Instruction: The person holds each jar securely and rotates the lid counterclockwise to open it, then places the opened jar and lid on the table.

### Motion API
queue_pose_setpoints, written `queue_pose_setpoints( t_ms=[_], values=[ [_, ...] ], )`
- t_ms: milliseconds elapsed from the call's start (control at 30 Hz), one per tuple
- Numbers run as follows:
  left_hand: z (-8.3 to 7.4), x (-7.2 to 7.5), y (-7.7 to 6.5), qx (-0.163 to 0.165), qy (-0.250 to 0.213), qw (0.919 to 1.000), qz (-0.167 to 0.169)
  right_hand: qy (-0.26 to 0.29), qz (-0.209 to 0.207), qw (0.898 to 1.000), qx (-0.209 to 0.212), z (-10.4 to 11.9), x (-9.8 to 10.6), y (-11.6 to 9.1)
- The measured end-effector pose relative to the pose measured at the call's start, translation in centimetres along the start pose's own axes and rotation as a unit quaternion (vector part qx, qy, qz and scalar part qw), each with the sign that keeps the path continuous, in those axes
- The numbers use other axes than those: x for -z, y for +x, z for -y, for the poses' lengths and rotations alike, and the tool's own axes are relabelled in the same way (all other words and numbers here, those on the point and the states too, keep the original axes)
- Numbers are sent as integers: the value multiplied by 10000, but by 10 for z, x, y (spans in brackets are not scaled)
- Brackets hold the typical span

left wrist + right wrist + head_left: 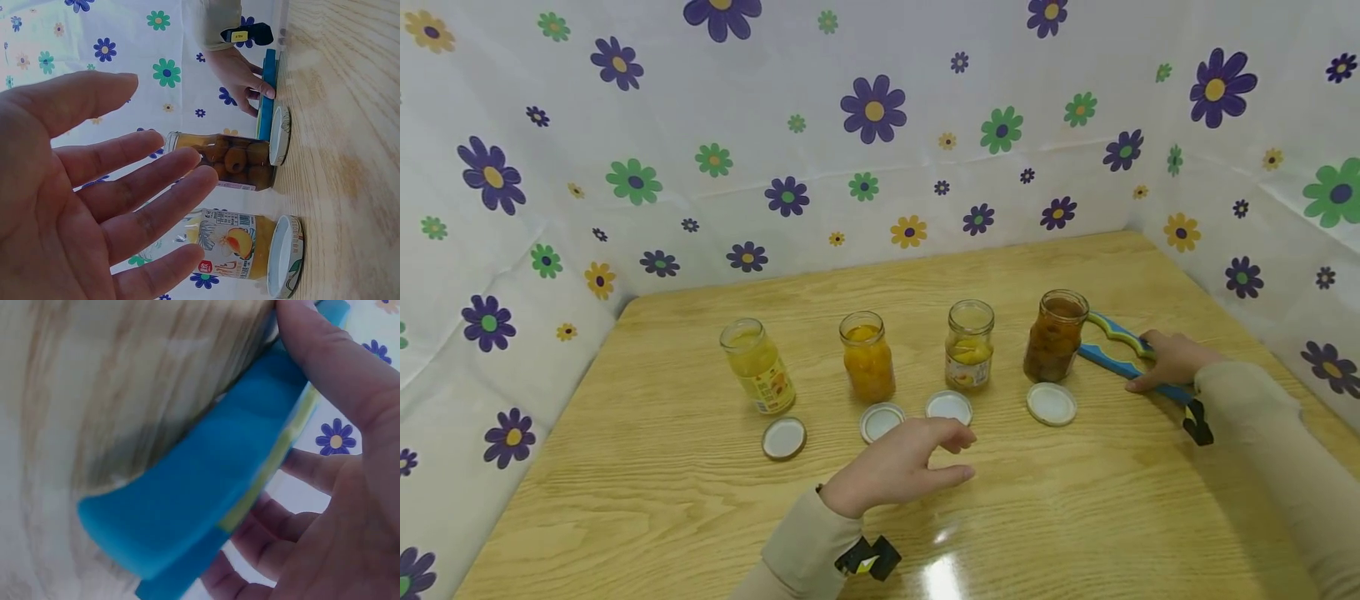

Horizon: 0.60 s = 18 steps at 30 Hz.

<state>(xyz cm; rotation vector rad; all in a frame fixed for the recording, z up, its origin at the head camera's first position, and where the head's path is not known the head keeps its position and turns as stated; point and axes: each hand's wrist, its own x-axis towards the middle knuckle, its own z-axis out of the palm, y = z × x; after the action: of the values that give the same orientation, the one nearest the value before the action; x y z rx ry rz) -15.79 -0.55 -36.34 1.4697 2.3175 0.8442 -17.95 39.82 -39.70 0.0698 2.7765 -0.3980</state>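
Observation:
At the right of the table my right hand (1176, 362) grips a blue and yellow-green jar opener (1105, 360), its two long arms spread towards the rightmost jar. In the right wrist view the thumb lies over one side of the opener (200, 462), with the other fingers bent along its far side. My left hand (902, 467) hovers over the table front, fingers spread and holding nothing. Nearest to it are two upturned lids (949, 407) (882, 422). Behind them stand an open jar of yellow fruit (968, 367) and one of orange fruit (870, 371).
An open jar of dark brown fruit (1051, 342) stands beside the opener, a white lid (1052, 404) in front. Further left are a jar of pale yellow contents (763, 375) and its nearby lid (784, 438). A flowered cloth (760, 108) borders the wooden table (647, 433).

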Motion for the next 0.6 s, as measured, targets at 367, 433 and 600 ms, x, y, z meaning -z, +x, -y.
queue_pose_setpoints(
  t_ms=[367,433,600],
  values=[
    [2,12,-7,52,172,9991,-394,499,-1752,9827,342,27,37,-25],
    [1,18,-10,103,242,9981,-565,779,-2113,9735,398,45,47,-38],
    [-7,30,-23,184,939,9898,-1052,1010,-3002,9426,1061,100,55,-73]
  ],
)
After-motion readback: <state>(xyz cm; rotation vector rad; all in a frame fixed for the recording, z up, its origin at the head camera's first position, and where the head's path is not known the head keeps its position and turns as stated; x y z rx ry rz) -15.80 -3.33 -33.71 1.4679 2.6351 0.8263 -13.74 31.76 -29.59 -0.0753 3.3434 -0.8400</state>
